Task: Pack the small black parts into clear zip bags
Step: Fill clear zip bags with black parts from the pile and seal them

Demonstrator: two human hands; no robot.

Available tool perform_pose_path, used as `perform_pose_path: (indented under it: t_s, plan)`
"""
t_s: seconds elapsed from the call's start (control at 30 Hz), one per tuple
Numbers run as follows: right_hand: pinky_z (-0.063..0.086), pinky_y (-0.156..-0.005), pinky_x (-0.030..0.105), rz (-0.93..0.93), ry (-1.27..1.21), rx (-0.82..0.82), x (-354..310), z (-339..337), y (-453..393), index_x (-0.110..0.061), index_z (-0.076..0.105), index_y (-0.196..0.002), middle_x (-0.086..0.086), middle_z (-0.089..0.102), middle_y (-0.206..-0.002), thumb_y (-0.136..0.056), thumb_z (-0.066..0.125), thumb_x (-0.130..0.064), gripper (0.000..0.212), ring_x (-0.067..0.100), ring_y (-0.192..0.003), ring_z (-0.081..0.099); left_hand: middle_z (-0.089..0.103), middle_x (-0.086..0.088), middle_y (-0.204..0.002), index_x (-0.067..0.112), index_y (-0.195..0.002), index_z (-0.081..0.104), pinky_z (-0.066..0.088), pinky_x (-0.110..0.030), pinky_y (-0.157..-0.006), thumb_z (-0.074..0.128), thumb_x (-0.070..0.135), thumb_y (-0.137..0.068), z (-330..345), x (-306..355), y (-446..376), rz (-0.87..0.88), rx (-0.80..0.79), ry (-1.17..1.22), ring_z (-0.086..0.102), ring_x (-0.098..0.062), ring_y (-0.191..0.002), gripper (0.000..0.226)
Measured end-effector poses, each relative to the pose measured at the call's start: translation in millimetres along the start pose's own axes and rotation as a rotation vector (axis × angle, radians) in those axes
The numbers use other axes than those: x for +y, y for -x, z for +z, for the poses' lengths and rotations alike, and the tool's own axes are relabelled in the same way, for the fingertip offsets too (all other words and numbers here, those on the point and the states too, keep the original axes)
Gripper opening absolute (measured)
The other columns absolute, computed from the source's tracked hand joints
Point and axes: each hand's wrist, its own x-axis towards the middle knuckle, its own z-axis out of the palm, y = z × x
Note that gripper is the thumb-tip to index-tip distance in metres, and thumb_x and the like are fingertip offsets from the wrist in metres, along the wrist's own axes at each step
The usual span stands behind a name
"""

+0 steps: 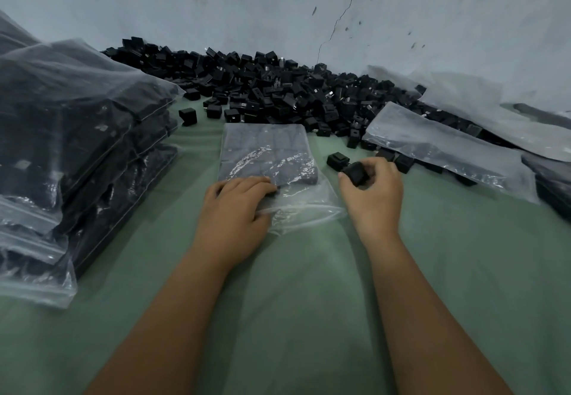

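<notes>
Head view: left hand (238,206) flat on part-filled zip bag (268,159), right hand (372,190) pinching black part (355,172).

A clear zip bag (272,159), part-filled with black parts, lies flat under the left hand (238,206); one black part (357,173) sits pinched in the right hand (375,190).
</notes>
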Motion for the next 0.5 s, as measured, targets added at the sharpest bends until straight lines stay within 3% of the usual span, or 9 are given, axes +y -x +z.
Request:
perform_pose_path:
  t_s: [0.1, 0.23, 0.3, 0.37, 0.5]
  plan:
    - [0.047, -0.081, 0.04, 0.007, -0.086, -0.031, -11.0, -3.8, 20.3, -0.019, 0.048, -0.092, -0.002, 0.054, -0.093, -0.071, 0.069, -0.015, 0.031, 0.02, -0.091, 0.052, 0.053, 0.016, -0.139, 0.03, -0.128, 0.06, 0.017, -0.03, -0.109, 0.063, 0.019, -0.084, 0.2, 0.4, 0.3, -0.004, 0.001, 0.008, 0.042, -0.007, -0.132, 0.045]
    - [0.038, -0.073, 0.01, -0.064, -0.164, -0.041, -27.2, -3.2, 46.7, -0.023, 0.043, -0.1, -0.004, 0.045, -0.1, -0.07, 0.064, -0.014, 0.038, 0.001, -0.086, 0.046, 0.055, 0.016, -0.137, 0.029, -0.126, 0.062, 0.019, -0.03, -0.108, 0.065, 0.017, -0.083, 1.0, 2.2, -1.0, -0.022, 0.018, 0.025, 0.043, -0.006, -0.131, 0.045]
    - [0.037, -0.072, 0.002, -0.152, -0.184, -0.09, -35.9, -1.8, 56.2, -0.02, 0.05, -0.105, -0.006, 0.042, -0.102, -0.071, 0.061, -0.014, 0.036, -0.005, -0.085, 0.047, 0.058, 0.014, -0.134, 0.028, -0.123, 0.065, 0.021, -0.03, -0.107, 0.064, 0.014, -0.08, 1.1, 3.8, -2.1, -0.042, 0.033, 0.056, 0.045, -0.006, -0.129, 0.045]
    - [0.043, -0.071, 0.007, -0.262, -0.162, -0.181, -41.5, -0.7, 61.7, -0.017, 0.06, -0.1, -0.007, 0.042, -0.1, -0.072, 0.058, -0.016, 0.028, -0.003, -0.083, 0.05, 0.063, 0.013, -0.128, 0.026, -0.118, 0.068, 0.027, -0.034, -0.107, 0.06, 0.016, -0.078, 0.9, 6.4, -3.5, -0.059, 0.05, 0.09, 0.05, -0.008, -0.126, 0.042]
    - [0.051, -0.062, 0.033, -0.418, -0.1, -0.247, -44.1, -1.7, 65.1, -0.011, 0.061, -0.088, -0.001, 0.046, -0.099, -0.073, 0.056, -0.019, 0.018, 0.009, -0.075, 0.05, 0.067, 0.014, -0.111, 0.028, -0.109, 0.069, 0.032, -0.034, -0.103, 0.063, 0.019, -0.076, 1.3, 13.7, -5.0, -0.126, 0.076, 0.105, 0.056, -0.01, -0.114, 0.035]
